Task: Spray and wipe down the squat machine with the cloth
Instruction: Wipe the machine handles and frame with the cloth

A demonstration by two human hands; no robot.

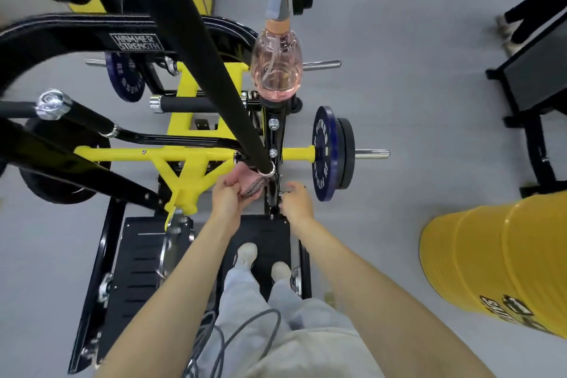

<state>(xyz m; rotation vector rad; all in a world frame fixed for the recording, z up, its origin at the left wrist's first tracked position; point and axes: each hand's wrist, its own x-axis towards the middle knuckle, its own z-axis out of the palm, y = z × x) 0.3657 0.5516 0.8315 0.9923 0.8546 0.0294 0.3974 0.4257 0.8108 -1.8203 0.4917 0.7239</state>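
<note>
Squat machine (190, 159), one bottle (276, 70), one cloth (252, 189) within curled left hand (230, 193); right hand (297, 201) unclear

"HAMMER STRENGTH" plate on the squat machine (135, 41) arm, "FITNESS" lettering on the blue weight plate (322, 153)

The squat machine (184, 159) has a yellow frame, black arms and blue weight plates (322, 153) on its pegs. The cloth (252, 189), pink and grey, is bunched in my left hand (228, 196) against the machine's black post. The spray bottle (277, 70), clear with pinkish liquid and a grey trigger, sits upright above that post.
</note>
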